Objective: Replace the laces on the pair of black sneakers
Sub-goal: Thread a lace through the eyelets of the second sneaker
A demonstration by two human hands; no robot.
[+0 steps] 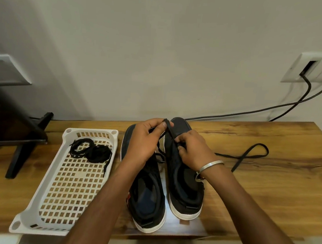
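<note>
Head view, items as they lie before you:

Pair of black sneakers, white-soled, side by side on the wooden table (267, 189), heels toward you. Left sneaker (148, 194) sits just beside the white basket (30, 221); right sneaker (185, 186) touches or nearly touches it on the other side.

Your left hand (145, 140) is raised over the toes, thumb and fingers pinching a black lace (170, 131). Your right hand (194, 150) has its fingers curled on the same lace lower down, against the right sneaker's front. Both hands are close together. A metal bangle (211, 165) circles your right wrist.

Loose lace (250, 155) loops on the table to the right of the shoes.

Bundled black laces (91, 150) lie in the basket's far end.

Two black cables (274, 108) run from a wall socket (316, 69) down behind the table. Black stand (23, 148) at left.
</note>
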